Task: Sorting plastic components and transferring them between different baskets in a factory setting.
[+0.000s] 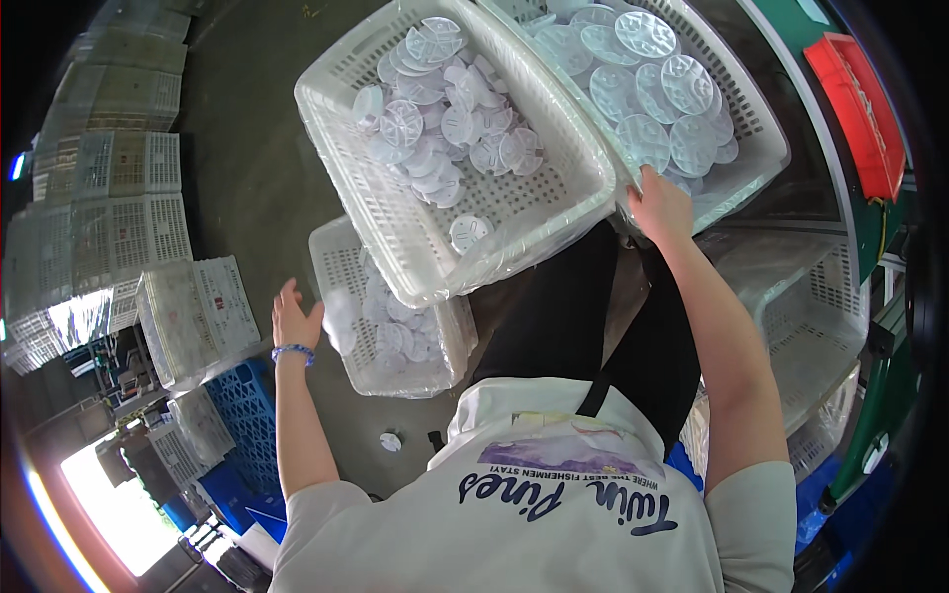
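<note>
My left hand (297, 316) is held out over the left side with its fingers apart and nothing in it. Just beside it is a blurred whitish piece (339, 318), over the edge of a lower white basket (358, 381) holding similar pieces. My right hand (662, 206) is closed on the plastic-lined rim of the right white basket (766, 163), where it meets the middle basket. Clear round plastic discs (643, 143) fill the right basket. In the middle white basket (341, 163) lies a heap of white round pieces (435, 119), with a single disc (471, 233) near its front end.
A loose white disc (390, 441) lies on the grey floor (237, 119). Stacked white crates (109, 168) line the left, with a blue crate (242, 415) below them. At the right stand a red tray (858, 114) on a green surface and more white baskets (816, 316).
</note>
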`<move>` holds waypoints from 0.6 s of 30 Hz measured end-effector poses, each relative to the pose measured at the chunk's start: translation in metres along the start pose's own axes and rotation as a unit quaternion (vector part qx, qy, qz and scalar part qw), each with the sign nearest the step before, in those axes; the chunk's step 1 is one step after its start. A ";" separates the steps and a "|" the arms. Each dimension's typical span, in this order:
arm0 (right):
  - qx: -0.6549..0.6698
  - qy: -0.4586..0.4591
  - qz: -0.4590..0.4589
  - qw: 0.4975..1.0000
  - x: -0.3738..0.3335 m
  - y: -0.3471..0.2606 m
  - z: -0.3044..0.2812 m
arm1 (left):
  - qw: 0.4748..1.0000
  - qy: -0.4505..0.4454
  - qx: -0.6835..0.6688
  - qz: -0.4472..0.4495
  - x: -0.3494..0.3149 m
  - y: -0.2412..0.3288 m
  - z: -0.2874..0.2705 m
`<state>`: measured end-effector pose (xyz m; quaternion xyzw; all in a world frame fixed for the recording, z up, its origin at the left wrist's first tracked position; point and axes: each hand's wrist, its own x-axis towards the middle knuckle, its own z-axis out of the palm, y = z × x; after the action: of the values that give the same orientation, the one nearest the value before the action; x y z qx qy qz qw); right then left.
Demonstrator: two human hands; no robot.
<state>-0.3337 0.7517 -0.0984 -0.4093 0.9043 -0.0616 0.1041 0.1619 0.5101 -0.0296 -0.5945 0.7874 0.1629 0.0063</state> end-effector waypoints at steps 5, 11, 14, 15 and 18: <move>0.008 0.001 0.004 1.000 0.000 0.001 -0.003 | 0.979 -0.012 -0.093 0.181 0.061 0.121 0.022; 0.005 -0.030 0.012 0.999 0.007 -0.004 -0.002 | 0.962 -0.064 -0.162 0.209 0.183 0.242 0.145; 0.016 -0.034 0.005 0.999 0.007 -0.002 -0.003 | 0.974 0.054 -0.056 0.214 0.233 0.296 0.183; 0.012 -0.037 0.011 0.999 0.006 -0.002 -0.003 | 0.965 0.129 0.004 0.229 0.243 0.311 0.190; 0.041 -0.021 0.002 0.999 0.006 -0.003 -0.005 | 0.988 0.036 0.108 0.107 0.271 0.338 0.198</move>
<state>-0.3369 0.7454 -0.0937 -0.4042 0.8995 -0.0900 0.1396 -0.2705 0.3905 -0.1878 -0.5080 0.8593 0.0551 0.0244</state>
